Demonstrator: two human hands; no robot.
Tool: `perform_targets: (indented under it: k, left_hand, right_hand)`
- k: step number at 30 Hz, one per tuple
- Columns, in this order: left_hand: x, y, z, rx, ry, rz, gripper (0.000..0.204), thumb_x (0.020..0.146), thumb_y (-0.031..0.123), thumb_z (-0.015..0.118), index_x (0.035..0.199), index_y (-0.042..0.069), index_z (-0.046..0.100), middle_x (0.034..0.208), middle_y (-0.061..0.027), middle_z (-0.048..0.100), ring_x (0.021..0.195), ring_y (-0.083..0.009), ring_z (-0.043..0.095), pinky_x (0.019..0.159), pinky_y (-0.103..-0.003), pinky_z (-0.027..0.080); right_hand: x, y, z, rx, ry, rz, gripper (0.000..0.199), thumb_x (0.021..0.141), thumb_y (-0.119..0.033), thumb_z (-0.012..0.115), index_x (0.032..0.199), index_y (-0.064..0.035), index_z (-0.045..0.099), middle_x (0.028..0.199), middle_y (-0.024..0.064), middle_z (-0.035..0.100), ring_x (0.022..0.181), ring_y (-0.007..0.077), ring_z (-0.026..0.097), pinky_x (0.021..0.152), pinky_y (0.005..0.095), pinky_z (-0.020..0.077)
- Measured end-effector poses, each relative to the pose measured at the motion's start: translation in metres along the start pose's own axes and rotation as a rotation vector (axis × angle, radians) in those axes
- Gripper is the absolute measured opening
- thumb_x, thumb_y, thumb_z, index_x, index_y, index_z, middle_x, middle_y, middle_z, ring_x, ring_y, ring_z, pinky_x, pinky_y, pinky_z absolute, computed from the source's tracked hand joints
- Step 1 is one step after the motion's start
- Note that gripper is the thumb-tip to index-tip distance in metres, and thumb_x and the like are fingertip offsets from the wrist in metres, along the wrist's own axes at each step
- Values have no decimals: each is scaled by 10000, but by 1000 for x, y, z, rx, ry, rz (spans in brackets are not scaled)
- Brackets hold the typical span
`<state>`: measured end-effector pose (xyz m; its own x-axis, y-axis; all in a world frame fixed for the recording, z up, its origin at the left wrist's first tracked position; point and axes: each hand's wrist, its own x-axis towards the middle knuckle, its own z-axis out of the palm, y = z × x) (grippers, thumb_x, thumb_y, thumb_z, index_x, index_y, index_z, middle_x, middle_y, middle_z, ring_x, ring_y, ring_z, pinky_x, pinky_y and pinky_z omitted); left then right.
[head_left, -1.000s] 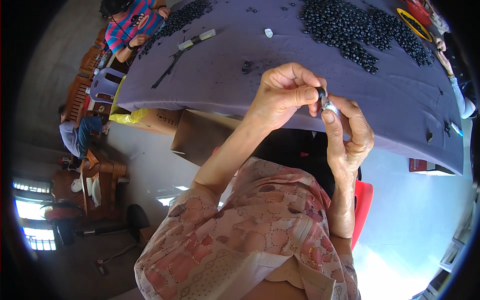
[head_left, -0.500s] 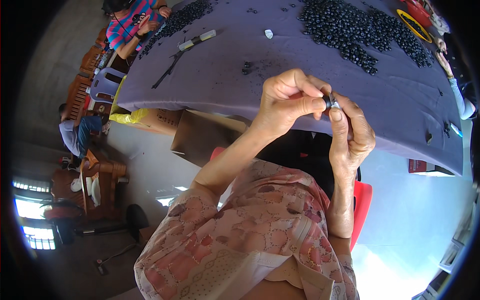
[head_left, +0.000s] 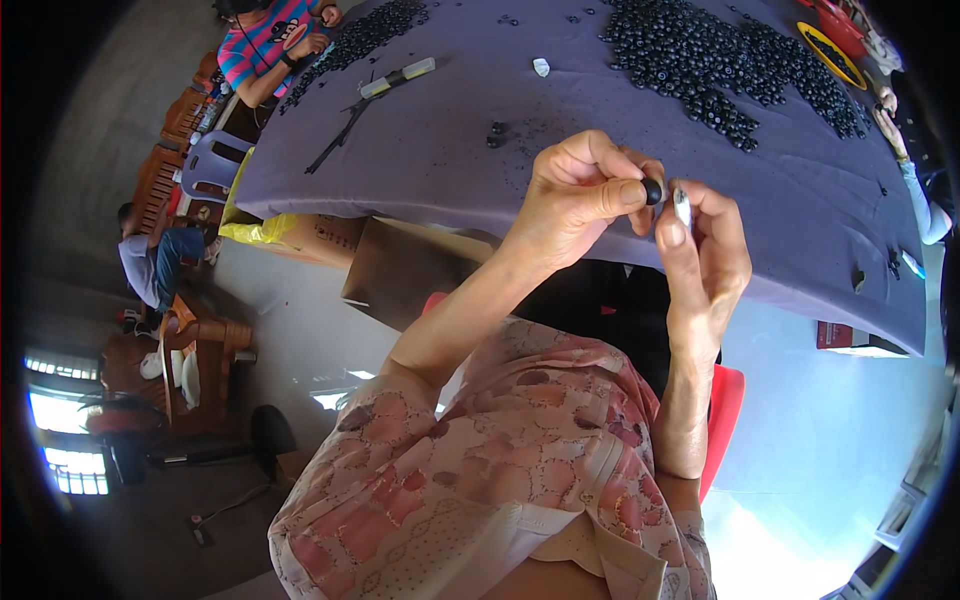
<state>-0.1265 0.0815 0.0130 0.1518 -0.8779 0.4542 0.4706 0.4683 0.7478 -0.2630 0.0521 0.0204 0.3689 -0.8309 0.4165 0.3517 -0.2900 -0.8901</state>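
Between the thumb and fingertips of my left hand is a small round black piece, its smooth domed side showing. My right hand pinches a small white piece with a dark tip between thumb and forefinger; its kind is too small to tell. A narrow gap separates the two pieces. Both hands hang over the near edge of the table, above its purple-grey cloth. A large heap of similar black pieces lies farther back on the right.
Another black heap lies far left beside a person in a striped shirt. A clear tube with dark strips, a white scrap and a yellow-rimmed basin are on the table. At the right edge, another person's hand shows. Below stands a cardboard box.
My hands have drawn slightly apart. The black piece and the white piece, together before, are now separated, and the black piece's domed side shows more.
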Motion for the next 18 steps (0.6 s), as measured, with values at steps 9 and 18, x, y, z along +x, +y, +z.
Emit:
perform_targets:
  k: [9,18]
  left_hand:
    - [-2,-8,0,86,-17,46,108,756,-20,582,849,35,577,877,-187,569,683,-186,580,588,-279,513]
    - [-2,-14,-6,-8,62,-23,85,737,-60,583,769,17,567,866,-170,576,648,-199,598,558,-300,527]
  right_hand:
    - [9,3,-5,404,-87,247,118,772,-108,603,853,-55,535,731,-27,523,640,57,443,551,187,334]
    - [10,9,-2,371,-34,274,102,766,-77,592,843,-34,540,710,-15,526,598,50,408,544,188,314]
